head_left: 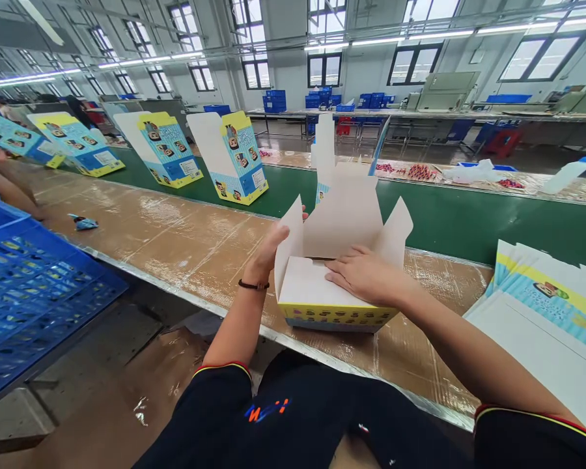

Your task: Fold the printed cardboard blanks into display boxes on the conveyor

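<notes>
A yellow and blue printed cardboard box point(332, 312) lies on the brown worktable point(185, 241) in front of me, its white flaps standing open. My left hand point(268, 251) grips the box's left side flap, fingers behind it. My right hand point(364, 273) lies flat with fingers stretched out, pressing a white flap down onto the box.
Several folded boxes point(234, 159) stand on the green conveyor belt point(469, 221) behind the table. A stack of flat box blanks point(551, 312) lies at right. A blue plastic crate point(24, 293) sits at left, with another person's arm point(4, 185) beyond it. A small blue packet point(84, 223) lies on the table.
</notes>
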The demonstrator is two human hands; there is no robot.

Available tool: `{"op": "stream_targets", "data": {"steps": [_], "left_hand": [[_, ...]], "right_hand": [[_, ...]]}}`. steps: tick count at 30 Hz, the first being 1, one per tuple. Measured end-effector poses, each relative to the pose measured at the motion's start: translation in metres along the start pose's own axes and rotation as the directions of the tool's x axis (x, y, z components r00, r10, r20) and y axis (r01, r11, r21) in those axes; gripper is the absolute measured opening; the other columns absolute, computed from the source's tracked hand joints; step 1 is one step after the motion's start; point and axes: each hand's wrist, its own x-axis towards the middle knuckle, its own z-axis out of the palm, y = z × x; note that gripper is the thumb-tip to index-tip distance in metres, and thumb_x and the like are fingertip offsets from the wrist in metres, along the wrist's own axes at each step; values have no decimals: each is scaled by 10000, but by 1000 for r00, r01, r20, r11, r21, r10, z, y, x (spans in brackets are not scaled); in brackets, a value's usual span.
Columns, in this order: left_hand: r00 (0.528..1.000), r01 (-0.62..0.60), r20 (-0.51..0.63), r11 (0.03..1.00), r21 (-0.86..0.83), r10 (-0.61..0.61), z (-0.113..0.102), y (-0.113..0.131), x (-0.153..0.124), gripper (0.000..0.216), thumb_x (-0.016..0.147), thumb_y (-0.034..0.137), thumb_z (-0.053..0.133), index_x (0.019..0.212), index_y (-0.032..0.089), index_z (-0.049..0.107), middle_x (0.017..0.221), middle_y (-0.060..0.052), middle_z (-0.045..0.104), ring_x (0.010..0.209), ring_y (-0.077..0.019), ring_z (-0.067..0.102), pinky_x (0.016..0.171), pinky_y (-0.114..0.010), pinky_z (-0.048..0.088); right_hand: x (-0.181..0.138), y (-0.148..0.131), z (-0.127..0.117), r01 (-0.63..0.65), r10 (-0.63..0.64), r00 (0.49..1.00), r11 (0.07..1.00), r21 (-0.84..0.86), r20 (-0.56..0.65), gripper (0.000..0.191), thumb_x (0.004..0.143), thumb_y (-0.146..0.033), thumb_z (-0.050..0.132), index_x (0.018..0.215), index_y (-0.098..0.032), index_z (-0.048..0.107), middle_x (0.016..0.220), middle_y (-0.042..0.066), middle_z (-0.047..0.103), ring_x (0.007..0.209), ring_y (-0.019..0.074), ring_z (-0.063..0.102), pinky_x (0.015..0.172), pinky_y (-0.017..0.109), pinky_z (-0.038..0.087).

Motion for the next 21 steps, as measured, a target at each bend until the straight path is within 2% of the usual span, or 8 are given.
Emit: {"op": "stream_targets", "data": {"steps": [5,8,11,15,16,18,20,21], "left_hand": [[994,102,-33,995,-6,-102,8,2,9,934,769,947,463,1334,220,616,1407,-141,660,1343,-360,591,1091,-496,510],[992,128,-43,960,249,-121,9,-2,28,926,669,686,817,1398,195,527,1486,-158,579,1362,-368,552,1140,-495,460],[996,86,-22,844,529,-88,4,-8,42,1056,521,372,931,1441,169,452,1535,-185,489,1413,-385,467,1199,-512,383],[999,28,-5,796,605,-32,-7,-14,45,954,563,255,839,1419,171,427,1515,-172,477,1413,-366,451,1207,-508,355],[1000,23,-10,802,597,-20,-9,-15,45,918,575,250,823,1403,179,433,1491,-160,498,1404,-359,461,1202,-500,360],[999,28,-30,819,573,-14,-11,-16,43,862,584,239,803,1370,193,453,1439,-138,541,1380,-351,487,1181,-486,380],[999,45,-50,836,547,-21,-12,-17,43,833,581,228,789,1349,197,468,1400,-127,570,1351,-346,516,1153,-478,405],[998,50,-57,843,536,-22,-13,-17,43,825,578,226,782,1342,196,475,1386,-124,581,1338,-344,528,1142,-476,415]], "right_hand": [[-2,-8,-4,-4,8,997,999,-54,71,475,1122,-354,309,1212,-141,724,1225,151,747,1140,309,688,1024,478,433],[3,-9,-5,-1,11,996,994,-109,89,468,1125,-342,319,1169,-123,729,1156,161,763,1112,313,703,1010,469,447],[4,-12,-6,-39,48,997,991,-129,68,458,1119,-323,338,1142,-93,733,1108,181,769,1068,331,720,981,480,479],[-19,-11,-7,23,-39,957,998,-59,-286,350,1074,-303,447,1152,-154,754,1214,162,750,1145,334,697,1020,506,493],[-28,-5,-7,77,-77,889,997,-18,-451,334,1064,-306,456,1174,-208,756,1245,126,744,1185,324,680,1055,520,479],[-43,17,-5,137,-9,630,986,99,-776,358,1068,-339,417,1215,-312,743,1230,64,746,1231,303,650,1114,549,448],[-48,50,-1,129,252,316,944,304,-915,389,1072,-407,378,1277,-347,703,1203,61,734,1247,299,633,1132,565,445],[-47,69,3,128,394,214,896,426,-894,411,1063,-455,382,1345,-338,659,1272,73,702,1290,300,607,1145,563,444]]}}
